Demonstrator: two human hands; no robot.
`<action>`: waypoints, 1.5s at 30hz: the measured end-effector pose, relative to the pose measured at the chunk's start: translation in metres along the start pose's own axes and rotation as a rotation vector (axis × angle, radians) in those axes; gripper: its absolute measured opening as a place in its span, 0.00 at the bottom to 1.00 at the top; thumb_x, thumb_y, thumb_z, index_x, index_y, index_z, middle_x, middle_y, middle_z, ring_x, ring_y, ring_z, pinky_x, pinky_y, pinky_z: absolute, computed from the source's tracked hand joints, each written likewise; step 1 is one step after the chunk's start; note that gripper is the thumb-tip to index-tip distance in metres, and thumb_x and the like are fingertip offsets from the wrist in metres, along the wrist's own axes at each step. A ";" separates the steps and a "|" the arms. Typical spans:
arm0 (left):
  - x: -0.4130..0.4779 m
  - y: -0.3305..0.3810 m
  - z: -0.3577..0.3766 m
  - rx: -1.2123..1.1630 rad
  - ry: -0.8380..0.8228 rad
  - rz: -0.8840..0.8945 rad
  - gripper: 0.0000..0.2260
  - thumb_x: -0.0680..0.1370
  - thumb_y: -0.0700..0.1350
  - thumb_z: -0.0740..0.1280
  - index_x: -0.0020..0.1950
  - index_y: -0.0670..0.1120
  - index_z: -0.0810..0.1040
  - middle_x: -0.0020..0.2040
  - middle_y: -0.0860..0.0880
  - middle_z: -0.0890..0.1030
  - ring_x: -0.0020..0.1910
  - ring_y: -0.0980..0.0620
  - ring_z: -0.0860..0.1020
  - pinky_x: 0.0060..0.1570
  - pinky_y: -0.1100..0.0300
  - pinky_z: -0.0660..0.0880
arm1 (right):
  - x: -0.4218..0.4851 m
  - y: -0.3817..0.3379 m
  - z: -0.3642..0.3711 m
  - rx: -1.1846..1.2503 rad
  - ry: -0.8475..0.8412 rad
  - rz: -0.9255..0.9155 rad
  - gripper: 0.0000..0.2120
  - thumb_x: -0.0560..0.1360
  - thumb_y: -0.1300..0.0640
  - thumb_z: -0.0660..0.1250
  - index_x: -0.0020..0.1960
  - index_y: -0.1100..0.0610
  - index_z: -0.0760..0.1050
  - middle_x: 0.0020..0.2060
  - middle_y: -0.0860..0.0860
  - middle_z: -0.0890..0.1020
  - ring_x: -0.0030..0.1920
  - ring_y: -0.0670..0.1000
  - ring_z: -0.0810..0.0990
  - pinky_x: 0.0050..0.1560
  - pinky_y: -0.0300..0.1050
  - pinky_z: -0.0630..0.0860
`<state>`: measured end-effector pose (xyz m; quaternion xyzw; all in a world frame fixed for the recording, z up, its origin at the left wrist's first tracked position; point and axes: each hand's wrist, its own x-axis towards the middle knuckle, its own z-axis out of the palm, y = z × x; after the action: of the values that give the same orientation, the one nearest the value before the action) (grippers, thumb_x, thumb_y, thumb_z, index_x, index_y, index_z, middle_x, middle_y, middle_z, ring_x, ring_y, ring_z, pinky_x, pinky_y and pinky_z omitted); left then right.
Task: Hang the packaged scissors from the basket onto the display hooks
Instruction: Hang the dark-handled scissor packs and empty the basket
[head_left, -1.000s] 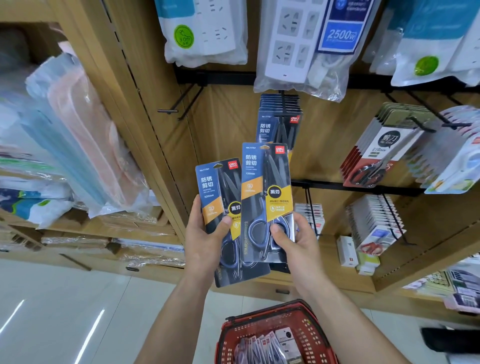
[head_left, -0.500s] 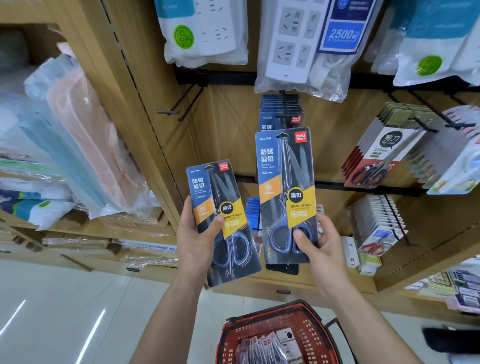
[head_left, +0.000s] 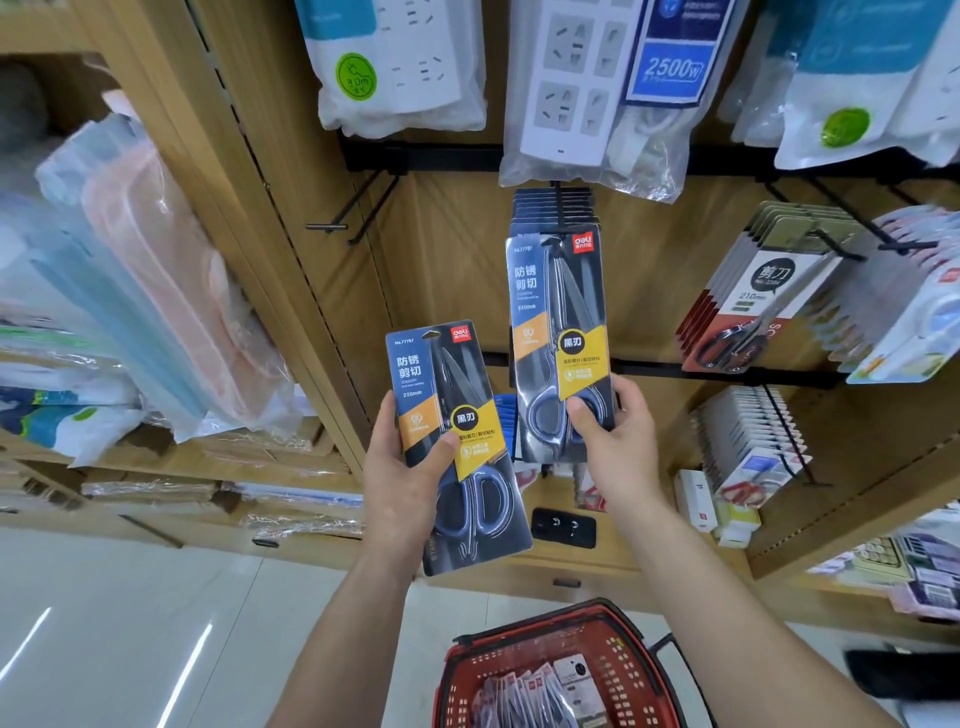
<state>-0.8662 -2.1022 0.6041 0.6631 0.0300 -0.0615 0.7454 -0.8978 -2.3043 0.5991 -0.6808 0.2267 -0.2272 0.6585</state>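
On the far left an empty hook (head_left: 332, 221) juts from the wooden panel. My left hand (head_left: 402, 486) is clamped around a spare scissors pack (head_left: 457, 441), thumb across its front, held low and tilted, I think simply parked out of the way. My right hand (head_left: 615, 441) pinches the raised scissors pack (head_left: 558, 343) by its bottom end, upright, so the hang hole at the top meets the centre hook (head_left: 557, 208), where matching packs (head_left: 553, 210) already hang. Below, the red basket (head_left: 631, 675) carries more packs.
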 end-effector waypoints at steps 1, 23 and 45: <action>0.000 0.000 0.001 0.009 -0.003 0.004 0.28 0.80 0.39 0.73 0.75 0.58 0.69 0.61 0.51 0.85 0.57 0.46 0.85 0.54 0.40 0.83 | 0.005 0.001 0.003 -0.014 0.011 -0.012 0.14 0.79 0.59 0.72 0.55 0.40 0.75 0.50 0.45 0.86 0.50 0.46 0.85 0.54 0.48 0.81; -0.008 0.001 0.012 0.099 -0.055 0.109 0.29 0.80 0.41 0.73 0.77 0.57 0.68 0.63 0.50 0.84 0.62 0.45 0.83 0.61 0.37 0.80 | -0.052 -0.001 0.004 -0.171 -0.371 0.049 0.19 0.76 0.57 0.75 0.55 0.32 0.79 0.53 0.38 0.86 0.58 0.43 0.83 0.62 0.52 0.79; -0.002 0.004 -0.008 0.159 0.040 0.102 0.36 0.80 0.35 0.71 0.82 0.55 0.61 0.60 0.50 0.86 0.56 0.52 0.86 0.52 0.51 0.85 | -0.025 -0.011 -0.024 0.018 -0.092 0.027 0.17 0.78 0.63 0.72 0.61 0.44 0.76 0.51 0.41 0.87 0.52 0.44 0.86 0.52 0.49 0.81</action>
<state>-0.8678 -2.0938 0.6071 0.7218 0.0061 -0.0125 0.6919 -0.9322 -2.3081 0.6102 -0.6815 0.2032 -0.1890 0.6771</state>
